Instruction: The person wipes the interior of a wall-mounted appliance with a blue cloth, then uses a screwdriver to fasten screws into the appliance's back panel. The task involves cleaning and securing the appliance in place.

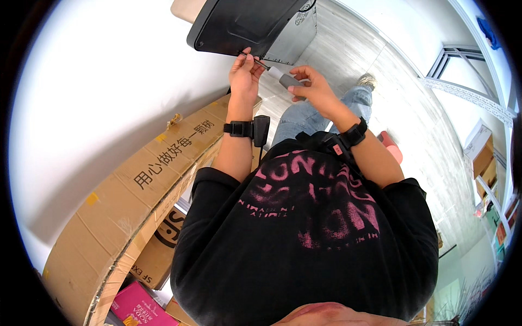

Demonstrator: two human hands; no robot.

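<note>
A screwdriver with a thick grey and white handle (291, 84) is gripped in my right hand (316, 92), its thin dark shaft slanting up and left. The shaft reaches the fingers of my left hand (244, 79), which are pinched together around its tip. What else they hold there is too small to make out. Just above these fingers is the lower edge of a black panel (234, 24) with rounded corners. A pale grey box-like body (296, 41) adjoins the panel on its right. Both wrists wear black straps, the left one with a black block (261, 131).
A long brown cardboard box (114, 201) leans along the white wall (98, 81) at my left. Beside it are another brown carton (157, 255) and a pink box (142, 307). Grey wood-look floor (413, 103) extends to the right, with shelving (489, 179) beyond.
</note>
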